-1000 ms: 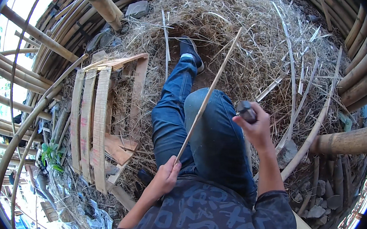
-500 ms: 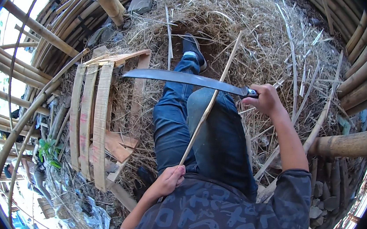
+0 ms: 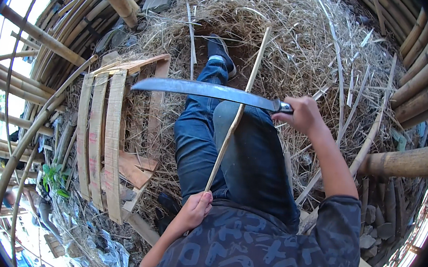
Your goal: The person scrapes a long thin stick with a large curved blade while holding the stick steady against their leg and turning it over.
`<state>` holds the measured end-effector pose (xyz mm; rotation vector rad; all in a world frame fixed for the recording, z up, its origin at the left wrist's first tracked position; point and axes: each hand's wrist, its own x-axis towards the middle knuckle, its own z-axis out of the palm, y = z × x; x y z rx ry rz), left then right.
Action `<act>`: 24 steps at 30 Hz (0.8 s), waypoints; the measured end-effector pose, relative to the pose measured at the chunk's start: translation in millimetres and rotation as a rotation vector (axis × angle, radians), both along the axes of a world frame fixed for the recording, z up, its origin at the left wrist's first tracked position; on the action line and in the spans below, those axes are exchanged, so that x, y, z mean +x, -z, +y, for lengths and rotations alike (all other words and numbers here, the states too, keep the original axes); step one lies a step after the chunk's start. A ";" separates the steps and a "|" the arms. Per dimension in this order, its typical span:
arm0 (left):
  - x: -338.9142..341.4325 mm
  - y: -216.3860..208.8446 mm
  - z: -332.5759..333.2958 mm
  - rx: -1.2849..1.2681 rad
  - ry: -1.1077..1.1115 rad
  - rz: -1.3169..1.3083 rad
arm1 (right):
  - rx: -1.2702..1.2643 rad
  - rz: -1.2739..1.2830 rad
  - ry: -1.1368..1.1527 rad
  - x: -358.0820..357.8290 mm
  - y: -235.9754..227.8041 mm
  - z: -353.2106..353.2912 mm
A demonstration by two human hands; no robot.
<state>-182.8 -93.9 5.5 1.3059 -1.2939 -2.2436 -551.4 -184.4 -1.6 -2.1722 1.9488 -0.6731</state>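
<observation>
My left hand (image 3: 195, 210), close against my waist, is closed round the near end of a thin bamboo strip (image 3: 228, 137). The strip slants up and away over my raised knee, its far end above the dry straw. In my right hand (image 3: 302, 114) is the dark handle of a long machete (image 3: 205, 90), fingers wrapped round it. Its blade reaches left across both legs and crosses the strip just beyond the knee. Whether blade and strip touch there I cannot tell.
A wooden slat crate (image 3: 112, 139) stands left of my legs. Straw (image 3: 283, 52) and loose bamboo strips (image 3: 335, 52) cover the ground ahead. Bamboo poles (image 3: 43, 34) form a fence at left, and a thick bamboo pole (image 3: 402, 161) juts in from the right.
The machete and my right hand have shifted slightly left. The strip's far end has swung a little left and stands steeper. My left hand keeps its grip on the near end.
</observation>
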 end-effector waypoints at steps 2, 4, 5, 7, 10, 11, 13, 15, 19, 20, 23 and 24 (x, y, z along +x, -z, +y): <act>-3.4 3.8 -0.7 0.014 0.002 -0.024 | 0.012 0.008 0.035 9.9 0.0 5.3; 0.0 5.5 3.4 -0.012 0.002 -0.003 | -0.060 0.061 -0.063 29.0 -5.2 12.4; 2.6 3.5 2.9 -0.002 0.008 -0.009 | -0.070 0.025 -0.109 21.5 -6.6 4.1; 7.4 -7.1 4.9 0.017 -0.009 -0.011 | -0.050 -0.107 -0.004 -5.7 5.0 -11.2; 3.5 -5.4 3.3 0.015 -0.033 -0.024 | 0.138 -0.104 0.347 -62.1 14.5 -16.0; 2.4 0.7 4.5 0.029 -0.044 -0.016 | 0.137 -0.104 0.335 -58.9 13.6 -17.2; 0.8 6.4 0.4 0.060 -0.032 0.009 | 0.219 -0.267 0.280 -45.2 11.5 2.8; -0.3 4.9 -2.6 0.106 0.004 0.034 | 0.121 -0.409 0.156 -2.1 3.4 15.2; -0.3 -3.1 1.4 -0.051 0.032 -0.084 | 0.070 -0.106 -0.083 15.6 -6.5 2.4; 1.1 -6.4 2.7 -0.041 0.042 -0.088 | 0.097 -0.096 -0.078 6.7 -7.1 -7.6; 1.5 -9.4 3.0 -0.065 0.016 -0.115 | 0.217 -0.213 0.119 -42.7 8.1 -26.8; 2.3 -7.6 4.6 -0.027 -0.008 -0.075 | 0.287 -0.168 0.205 -61.8 13.7 -31.0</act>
